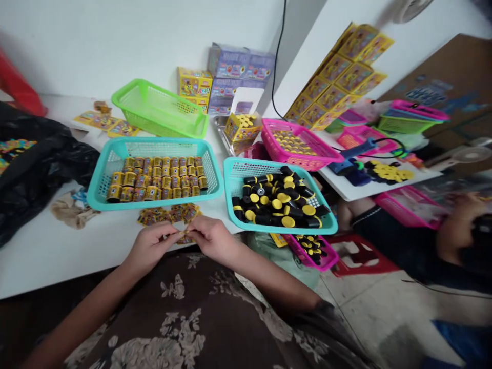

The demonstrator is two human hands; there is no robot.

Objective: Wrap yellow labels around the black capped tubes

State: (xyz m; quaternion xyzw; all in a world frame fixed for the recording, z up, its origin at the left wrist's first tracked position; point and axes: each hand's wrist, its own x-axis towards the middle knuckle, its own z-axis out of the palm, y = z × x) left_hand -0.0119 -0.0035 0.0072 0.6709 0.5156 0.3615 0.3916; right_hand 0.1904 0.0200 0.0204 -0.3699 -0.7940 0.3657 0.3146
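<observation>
My left hand (154, 245) and my right hand (211, 240) meet at the table's front edge, fingertips pinching a small yellow printed label (183, 234) that is mostly hidden by the fingers. Just beyond them lies a loose pile of similar printed labels (156, 215). Behind the pile stands a turquoise basket (96, 187) with rows of short cylinders (165, 179) wrapped in yellow printing. To the right, a second turquoise basket (230, 207) holds a jumble of black tubes with yellow caps (284, 197).
A green basket (154, 110) sits at the back, beside yellow boxes (194, 84) and purple boxes (228, 64). A pink basket (326, 159) stands right of them. A black plastic bag (38, 174) lies at left. Another person's arm (461, 225) shows at far right.
</observation>
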